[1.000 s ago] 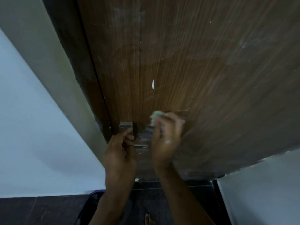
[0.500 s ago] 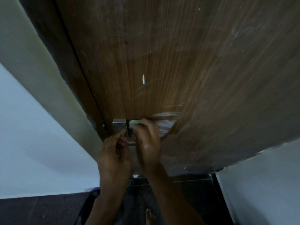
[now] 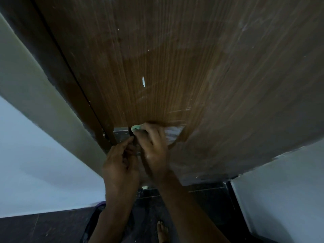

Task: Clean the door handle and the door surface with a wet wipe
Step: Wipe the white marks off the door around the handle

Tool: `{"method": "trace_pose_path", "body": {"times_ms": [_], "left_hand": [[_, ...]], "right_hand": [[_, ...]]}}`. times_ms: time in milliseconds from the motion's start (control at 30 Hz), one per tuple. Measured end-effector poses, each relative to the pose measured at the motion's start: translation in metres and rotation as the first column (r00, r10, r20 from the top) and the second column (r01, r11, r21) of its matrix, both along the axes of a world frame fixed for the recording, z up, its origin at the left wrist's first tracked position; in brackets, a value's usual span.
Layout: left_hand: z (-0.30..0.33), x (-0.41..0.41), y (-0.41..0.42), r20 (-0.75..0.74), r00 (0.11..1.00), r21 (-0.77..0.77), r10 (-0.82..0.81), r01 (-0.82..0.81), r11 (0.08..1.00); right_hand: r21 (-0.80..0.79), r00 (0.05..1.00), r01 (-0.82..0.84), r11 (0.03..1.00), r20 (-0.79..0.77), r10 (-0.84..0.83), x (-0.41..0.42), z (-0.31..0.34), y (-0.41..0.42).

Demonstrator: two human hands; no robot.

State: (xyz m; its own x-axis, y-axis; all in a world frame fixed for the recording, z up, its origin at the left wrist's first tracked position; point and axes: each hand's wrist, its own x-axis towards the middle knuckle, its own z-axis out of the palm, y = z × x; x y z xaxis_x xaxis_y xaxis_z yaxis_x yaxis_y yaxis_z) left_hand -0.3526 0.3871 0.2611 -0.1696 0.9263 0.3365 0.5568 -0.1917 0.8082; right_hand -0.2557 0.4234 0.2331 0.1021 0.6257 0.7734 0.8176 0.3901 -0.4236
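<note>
A brown wood-grain door (image 3: 175,58) fills the upper view, streaked with pale smears and one white mark. Low on its left edge sits the metal handle plate (image 3: 121,135). My right hand (image 3: 154,148) presses a pale green wet wipe (image 3: 137,128) against the door just right of the plate's top, the wipe poking out past my fingertips. A shiny handle part (image 3: 172,135) shows beside that hand on the right. My left hand (image 3: 121,163) is curled at the plate's lower edge, fingertips touching the metal; what it holds is hidden.
The dark door frame (image 3: 57,55) and a pale wall (image 3: 35,155) run down the left. Another pale wall (image 3: 280,199) stands at the lower right. A dark tiled floor (image 3: 201,199) lies below, with my bare foot (image 3: 162,230) on it.
My right hand with the wipe slid left along the door, from right of the handle to beside the metal plate. The left hand stayed at the plate.
</note>
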Motion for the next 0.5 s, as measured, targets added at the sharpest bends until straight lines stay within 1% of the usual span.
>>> {"method": "trace_pose_path", "body": {"times_ms": [33,67,100,133,167,200,233,267,333,367,400,433,467,500], "left_hand": [[-0.001,0.0,-0.001,-0.001,1.0,-0.002,-0.011,0.011,1.0],[-0.002,0.0,-0.003,0.002,1.0,-0.007,-0.018,0.018,1.0],[-0.003,-0.001,-0.004,0.006,1.0,-0.016,-0.022,0.022,1.0],[-0.006,-0.002,-0.006,0.007,1.0,-0.026,-0.021,0.021,0.999],[-0.008,-0.003,-0.008,0.009,1.0,-0.035,-0.016,0.016,0.999],[-0.01,-0.004,-0.01,0.012,1.0,-0.042,-0.008,0.008,0.999],[-0.012,-0.004,-0.011,0.011,1.0,-0.044,0.001,-0.001,0.999],[-0.014,-0.005,-0.012,0.006,1.0,-0.044,0.01,-0.01,0.999],[-0.018,-0.006,-0.011,0.004,1.0,-0.067,0.026,-0.025,0.997],[-0.021,-0.007,-0.011,0.005,0.999,-0.088,0.032,-0.031,0.996],[-0.022,-0.009,-0.012,0.002,0.999,-0.109,0.04,-0.039,0.993],[-0.024,-0.01,-0.012,-0.002,0.999,-0.124,0.05,-0.05,0.991],[-0.024,-0.011,-0.012,-0.003,0.998,-0.131,0.062,-0.062,0.989],[-0.024,-0.014,-0.012,-0.005,0.997,-0.135,0.074,-0.074,0.988]], "right_hand": [[0.0,1.0,0.006,1.0,-0.021,-0.006,0.006,-0.004,0.0],[0.012,0.993,0.063,0.998,-0.098,-0.062,0.015,-0.006,-0.001],[0.017,0.965,0.163,0.986,-0.21,-0.156,0.025,-0.008,-0.003],[0.0,0.906,0.264,0.965,-0.344,-0.248,0.034,-0.01,-0.006],[-0.036,0.824,0.336,0.941,-0.472,-0.312,0.039,-0.012,-0.008],[-0.072,0.76,0.371,0.926,-0.549,-0.347,0.04,-0.014,-0.01],[-0.107,0.735,0.37,0.923,-0.574,-0.361,0.036,-0.016,-0.01],[-0.129,0.769,0.332,0.934,-0.537,-0.347,0.026,-0.016,-0.009],[-0.179,0.916,0.148,0.973,-0.347,-0.203,-0.001,-0.014,-0.01],[-0.186,0.96,0.067,0.98,-0.255,-0.114,-0.011,-0.015,-0.01],[-0.18,0.973,0.018,0.983,-0.221,-0.058,-0.016,-0.015,-0.011],[-0.155,0.969,0.01,0.988,-0.243,-0.048,-0.016,-0.015,-0.011],[-0.128,0.949,0.033,0.991,-0.308,-0.072,-0.01,-0.014,-0.01],[-0.112,0.905,0.084,0.99,-0.408,-0.123,-0.001,-0.015,-0.011]]}}
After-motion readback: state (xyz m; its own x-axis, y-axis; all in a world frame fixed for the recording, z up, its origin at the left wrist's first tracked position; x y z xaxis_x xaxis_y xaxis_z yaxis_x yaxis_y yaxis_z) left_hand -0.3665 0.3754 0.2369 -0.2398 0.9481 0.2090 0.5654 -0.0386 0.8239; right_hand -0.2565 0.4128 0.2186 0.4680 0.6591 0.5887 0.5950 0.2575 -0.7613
